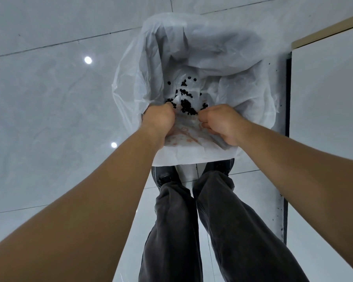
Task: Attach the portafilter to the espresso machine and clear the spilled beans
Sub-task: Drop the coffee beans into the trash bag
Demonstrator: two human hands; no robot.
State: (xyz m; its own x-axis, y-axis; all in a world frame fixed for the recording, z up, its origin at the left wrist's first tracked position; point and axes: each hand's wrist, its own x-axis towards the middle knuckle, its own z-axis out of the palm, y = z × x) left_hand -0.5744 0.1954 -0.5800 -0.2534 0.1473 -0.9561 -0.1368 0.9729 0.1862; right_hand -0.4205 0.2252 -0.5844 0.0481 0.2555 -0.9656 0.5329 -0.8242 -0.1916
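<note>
I look straight down at a bin lined with a white plastic bag [194, 51]. Over its near rim I hold a white paper sheet [183, 147], stained brown in the middle. My left hand [160, 119] grips its left side and my right hand [222, 123] grips its right side, both with closed fingers. Dark coffee beans [186, 102] lie at the paper's far edge and scattered down inside the bag. No portafilter or espresso machine is in view.
Glossy grey floor tiles [49, 98] surround the bin. A white cabinet side with a wooden top edge [324, 88] stands at the right, with a dark gap along it. My legs in dark trousers and black shoes [163, 176] stand just below the bin.
</note>
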